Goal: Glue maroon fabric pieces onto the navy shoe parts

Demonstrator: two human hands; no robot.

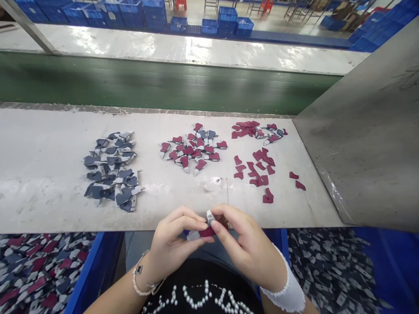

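Close to the table's front edge, my left hand (176,237) pinches a small plastic part (205,232) with a maroon face and light grey ends. My right hand (245,248) meets it from the other side, thumb and fingers closed on the upright grey-white end (210,216) of what looks like the same part. Fingers cover much of it. Beyond my hands lies a pile of maroon-and-grey parts (188,150). Flat maroon pieces (258,179) are scattered at the right, with a maroon stack (244,129) farther back.
Dark blue-grey parts (111,170) form a pile on the table (42,174) at left. Blue bins of parts stand below, left (88,270) and right (389,266). A metal panel (366,131) bounds the right side. A green conveyor belt (163,85) runs behind.
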